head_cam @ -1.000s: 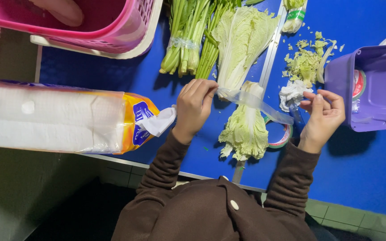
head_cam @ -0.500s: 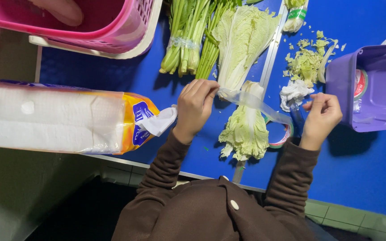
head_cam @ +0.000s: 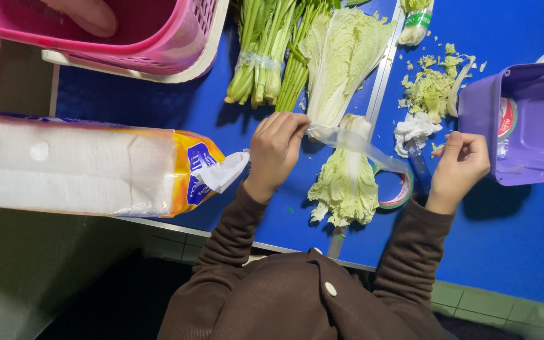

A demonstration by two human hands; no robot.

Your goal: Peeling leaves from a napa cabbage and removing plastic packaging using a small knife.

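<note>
Stretching clear tape (head_cam: 354, 140) over cabbage (head_cam: 345, 182), beside purple tub (head_cam: 527, 123).

Counter (head_cam: 524, 252): solid saturated blue, split by a pale metallic strip. Napa cabbage (head_cam: 346, 182): pale yellow-green crinkled leaves with white ribs. Second napa cabbage (head_cam: 347, 56): white stalk fading to light green leaf edges. Bundled greens (head_cam: 266, 50): mid-green stems, paler at the base, ringed by a clear band. Cabbage scraps (head_cam: 432, 88): light green and whitish. Tape strip (head_cam: 354, 140): transparent, faintly grey. Tape roll (head_cam: 401, 189): clear with a reddish core rim. Tub (head_cam: 524, 119): uniform purple. Basket (head_cam: 158, 38): pink lattice over a cream one. Paper roll pack (head_cam: 83, 167): white rolls, orange-yellow end panel with a blue patch. Sleeves (head_cam: 410, 264): dark brown.
</note>
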